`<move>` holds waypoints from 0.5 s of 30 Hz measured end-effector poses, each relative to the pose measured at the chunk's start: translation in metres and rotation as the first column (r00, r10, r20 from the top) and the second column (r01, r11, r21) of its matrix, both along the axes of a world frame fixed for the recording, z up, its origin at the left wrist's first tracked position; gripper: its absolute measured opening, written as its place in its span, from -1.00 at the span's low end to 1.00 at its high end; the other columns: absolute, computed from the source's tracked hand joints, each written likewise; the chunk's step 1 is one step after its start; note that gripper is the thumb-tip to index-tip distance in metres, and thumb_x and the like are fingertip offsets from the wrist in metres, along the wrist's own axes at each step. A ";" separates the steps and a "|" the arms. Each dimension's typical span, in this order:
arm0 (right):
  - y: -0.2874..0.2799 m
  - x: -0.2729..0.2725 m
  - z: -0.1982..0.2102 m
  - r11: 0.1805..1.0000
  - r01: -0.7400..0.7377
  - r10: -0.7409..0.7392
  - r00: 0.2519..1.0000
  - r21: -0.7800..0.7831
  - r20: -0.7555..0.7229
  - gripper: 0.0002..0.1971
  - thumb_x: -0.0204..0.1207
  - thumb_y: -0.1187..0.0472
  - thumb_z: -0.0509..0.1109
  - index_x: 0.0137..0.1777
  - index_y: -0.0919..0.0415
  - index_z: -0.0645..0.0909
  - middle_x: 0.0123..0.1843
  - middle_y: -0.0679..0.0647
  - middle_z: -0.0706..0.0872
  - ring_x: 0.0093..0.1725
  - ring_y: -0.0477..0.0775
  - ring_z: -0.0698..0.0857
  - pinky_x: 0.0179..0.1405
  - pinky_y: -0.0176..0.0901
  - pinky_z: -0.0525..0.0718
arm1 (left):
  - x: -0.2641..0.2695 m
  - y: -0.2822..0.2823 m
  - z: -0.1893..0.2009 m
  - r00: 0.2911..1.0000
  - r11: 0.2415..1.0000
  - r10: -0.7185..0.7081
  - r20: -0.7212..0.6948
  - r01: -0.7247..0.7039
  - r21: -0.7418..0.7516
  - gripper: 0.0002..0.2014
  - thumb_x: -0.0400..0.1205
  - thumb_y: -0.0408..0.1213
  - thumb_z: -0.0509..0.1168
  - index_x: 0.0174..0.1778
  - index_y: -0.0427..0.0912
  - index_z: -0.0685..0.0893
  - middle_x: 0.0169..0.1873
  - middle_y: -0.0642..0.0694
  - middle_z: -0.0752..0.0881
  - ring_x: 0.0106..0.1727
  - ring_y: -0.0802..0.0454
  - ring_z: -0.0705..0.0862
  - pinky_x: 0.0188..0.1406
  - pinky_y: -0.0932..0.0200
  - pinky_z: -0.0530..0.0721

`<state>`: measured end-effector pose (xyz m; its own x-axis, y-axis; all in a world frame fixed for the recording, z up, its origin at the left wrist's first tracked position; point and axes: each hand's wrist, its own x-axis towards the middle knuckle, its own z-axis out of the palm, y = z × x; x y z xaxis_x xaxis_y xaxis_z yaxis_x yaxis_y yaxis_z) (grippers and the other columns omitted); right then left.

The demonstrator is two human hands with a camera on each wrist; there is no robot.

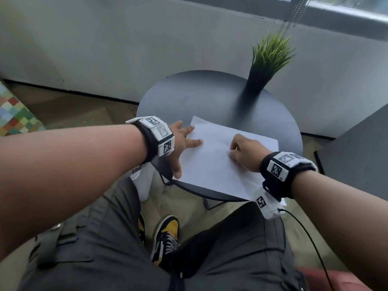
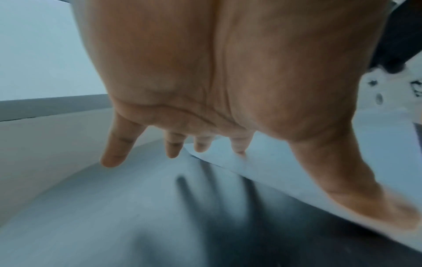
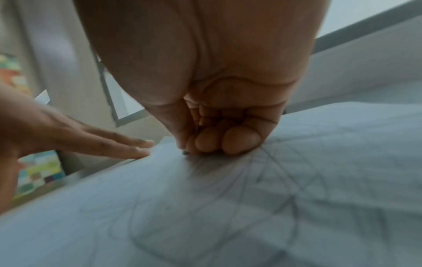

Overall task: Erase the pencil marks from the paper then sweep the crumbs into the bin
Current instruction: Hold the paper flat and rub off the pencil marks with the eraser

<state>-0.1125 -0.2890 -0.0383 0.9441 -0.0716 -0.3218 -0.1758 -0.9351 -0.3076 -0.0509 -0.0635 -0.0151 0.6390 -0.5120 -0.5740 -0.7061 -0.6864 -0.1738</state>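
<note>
Left hand (image 1: 180, 143): fingers spread and straight, index tip and thumb pressed on the left edge of the paper (image 1: 212, 162), the other fingers over the bare table (image 1: 189, 95). Right hand (image 1: 244, 151): fingers curled tight, fist pressed down near the sheet's middle; a small pale item, presumably an eraser (image 1: 229, 152), showed at the fingertips, though the wrist view was too blurred to confirm it.

Paper: white sheet, lying askew on the round dark table, near corner overhanging the rim toward the lap. Pencil marks (image 3: 285, 180): faint crossing lines, plentiful ahead of the fist, so erasing appeared far from finished. Crumbs: none discernible. Bin: a white container (image 1: 144, 181) stood below the table's left edge, possibly the bin; uncertain.

Potted grass plant (image 1: 266, 66): at the table's far side, well apart from the sheet.

Hazards, as judged: hard strokes could buckle or tear the sheet, held at one edge only; the overhanging corner could crease against the right wrist; crumbs could scatter to the floor.
</note>
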 end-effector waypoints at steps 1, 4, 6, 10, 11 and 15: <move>0.000 0.000 -0.001 0.999 0.031 -0.031 0.999 0.012 0.008 -0.86 0.59 0.08 0.27 0.04 0.13 0.50 -0.06 0.10 0.71 0.00 0.20 0.63 -0.14 -0.07 0.50 | 0.002 -0.001 0.004 1.000 1.000 0.007 0.001 -0.007 -0.007 0.15 0.30 0.37 0.49 0.67 0.40 -0.14 0.73 -0.02 -0.24 0.72 -0.23 -0.12 0.49 -0.49 0.20; 0.007 -0.002 -0.005 0.996 0.090 -0.090 0.996 0.020 0.015 -0.84 0.61 0.11 0.23 0.08 0.18 0.46 -0.02 0.15 0.68 0.01 0.24 0.61 -0.10 -0.05 0.50 | -0.008 -0.010 0.003 0.999 0.990 0.035 -0.011 -0.036 -0.137 -0.07 0.47 0.35 0.36 0.70 0.27 0.06 0.74 -0.02 -0.06 0.73 -0.07 -0.01 0.53 -0.40 0.29; 0.011 -0.003 -0.004 0.994 0.105 -0.105 0.994 0.011 0.018 -0.84 0.61 0.13 0.21 0.09 0.19 0.44 0.00 0.17 0.68 0.02 0.25 0.61 -0.08 -0.04 0.52 | -0.023 -0.014 -0.011 0.994 0.969 0.098 -0.038 -0.104 -0.224 -0.03 0.44 0.50 0.21 0.72 0.19 0.05 0.74 -0.01 -0.05 0.73 0.00 -0.04 0.58 -0.37 0.19; 0.019 -0.013 0.001 0.997 -0.080 0.080 0.997 0.005 -0.015 -0.86 0.59 0.06 0.24 0.07 0.07 0.47 0.01 0.10 0.69 0.01 0.20 0.61 -0.03 -0.04 0.55 | -0.037 -0.015 -0.038 0.983 0.933 0.175 -0.048 -0.181 -0.311 0.22 0.22 0.72 0.05 0.72 0.13 -0.13 0.73 0.02 -0.24 0.73 -0.02 -0.28 0.55 -0.55 -0.11; 0.024 -0.016 0.001 0.983 -0.183 0.183 0.982 0.001 -0.036 -0.88 0.58 0.03 0.26 0.05 0.01 0.47 -0.01 0.06 0.70 0.00 0.18 0.62 0.03 -0.02 0.58 | -0.035 -0.013 -0.041 0.985 0.934 0.166 -0.047 -0.172 -0.312 0.24 0.20 0.73 0.06 0.71 0.14 -0.16 0.72 0.04 -0.27 0.72 -0.02 -0.31 0.54 -0.57 -0.13; 0.031 -0.007 0.000 0.958 -0.287 0.287 0.958 -0.006 -0.018 -0.89 0.58 0.02 0.27 0.03 -0.01 0.50 -0.01 0.05 0.71 0.01 0.18 0.63 0.07 0.02 0.62 | -0.027 -0.009 -0.038 0.991 0.948 0.129 -0.042 -0.136 -0.289 0.23 0.16 0.71 0.16 0.67 0.29 -0.19 0.71 0.03 -0.29 0.72 -0.11 -0.29 0.55 -0.54 -0.12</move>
<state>-0.1197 -0.2584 -0.0379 0.9201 0.1983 -0.3379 0.0950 -0.9497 -0.2985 -0.0777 -0.0728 -0.0527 0.7012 -0.5702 -0.4280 -0.6068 -0.7925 0.0617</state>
